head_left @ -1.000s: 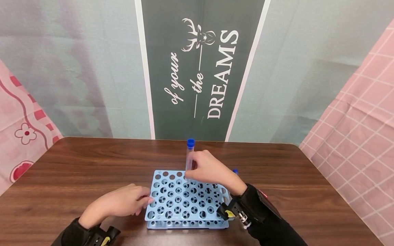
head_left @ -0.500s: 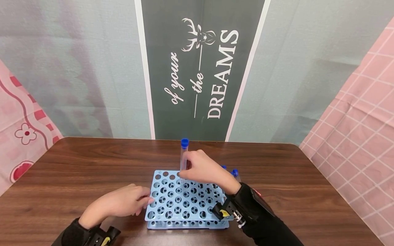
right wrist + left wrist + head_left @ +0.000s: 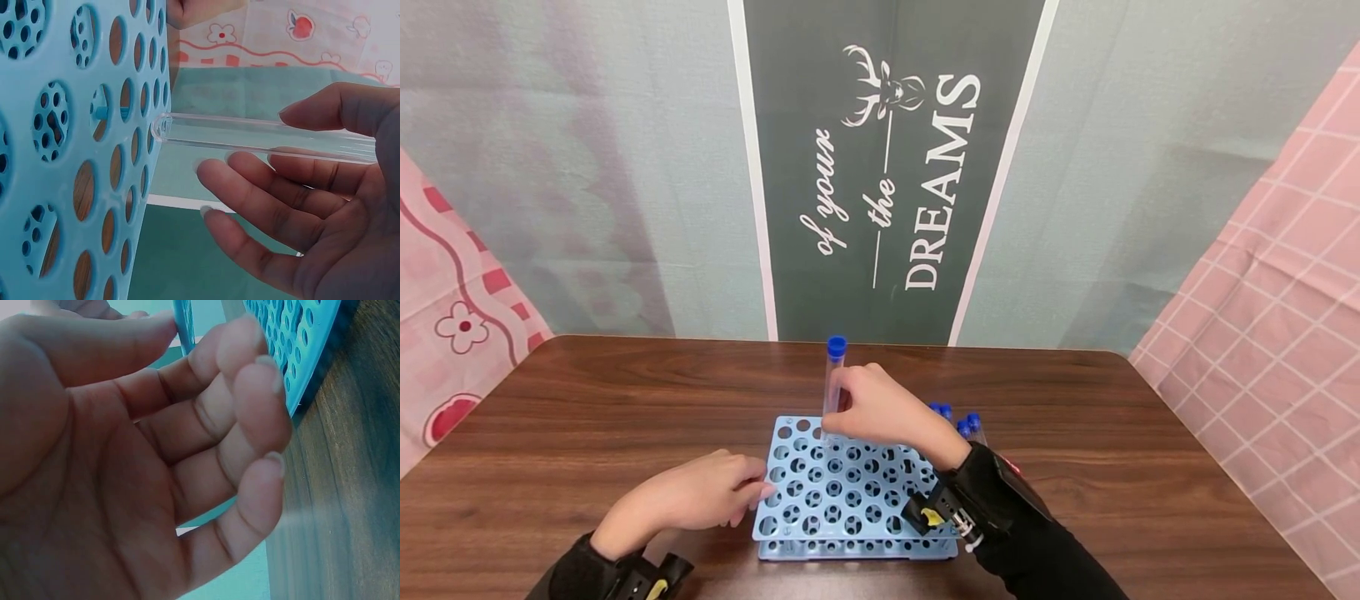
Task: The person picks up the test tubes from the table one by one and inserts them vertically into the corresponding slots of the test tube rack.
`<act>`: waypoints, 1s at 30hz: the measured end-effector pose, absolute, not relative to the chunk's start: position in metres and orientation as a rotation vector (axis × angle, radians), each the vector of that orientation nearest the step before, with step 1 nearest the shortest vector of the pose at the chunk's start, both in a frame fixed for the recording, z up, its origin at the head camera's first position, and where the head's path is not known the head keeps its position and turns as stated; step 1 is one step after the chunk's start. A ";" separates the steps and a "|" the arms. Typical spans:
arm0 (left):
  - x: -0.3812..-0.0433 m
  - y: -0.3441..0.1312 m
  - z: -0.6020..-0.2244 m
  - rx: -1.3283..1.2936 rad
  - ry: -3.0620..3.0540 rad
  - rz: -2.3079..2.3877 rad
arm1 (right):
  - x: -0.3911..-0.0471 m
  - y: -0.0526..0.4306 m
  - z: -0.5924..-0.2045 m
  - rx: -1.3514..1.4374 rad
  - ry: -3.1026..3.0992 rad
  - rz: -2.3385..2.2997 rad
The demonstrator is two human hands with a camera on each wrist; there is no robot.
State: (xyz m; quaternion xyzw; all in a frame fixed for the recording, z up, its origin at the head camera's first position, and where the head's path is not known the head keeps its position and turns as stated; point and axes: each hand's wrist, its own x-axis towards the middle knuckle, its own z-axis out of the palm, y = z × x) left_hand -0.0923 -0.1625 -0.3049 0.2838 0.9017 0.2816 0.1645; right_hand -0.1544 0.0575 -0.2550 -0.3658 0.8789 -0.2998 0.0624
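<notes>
A light-blue test tube rack [image 3: 824, 523] with a grid of round holes stands on the table. My right hand [image 3: 880, 408] pinches a clear test tube [image 3: 832, 392] with a blue cap, near upright over the rack's far row. In the right wrist view the thumb lies along one side of the test tube [image 3: 219, 130] and its rounded bottom is at the holed plate; whether it has entered a hole I cannot tell. My left hand [image 3: 711, 492] holds the rack's left edge, thumb against the top plate [image 3: 185, 325] and fingers curled beside the lower part.
Several blue-capped tubes [image 3: 973, 422] stand behind my right forearm at the rack's far right; their lower parts are hidden. The brown wooden table [image 3: 647, 392] runs back to a printed curtain [image 3: 865, 317]. Pink cloth [image 3: 1262, 292] hangs at both sides.
My right hand has moved left along the far row with the test tube. More blue caps now show behind the forearm. The left hand and the rack have stayed put.
</notes>
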 end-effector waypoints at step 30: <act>-0.093 -0.163 -0.305 0.797 2.553 0.810 | -0.160 0.041 -0.258 -1.102 2.617 -0.894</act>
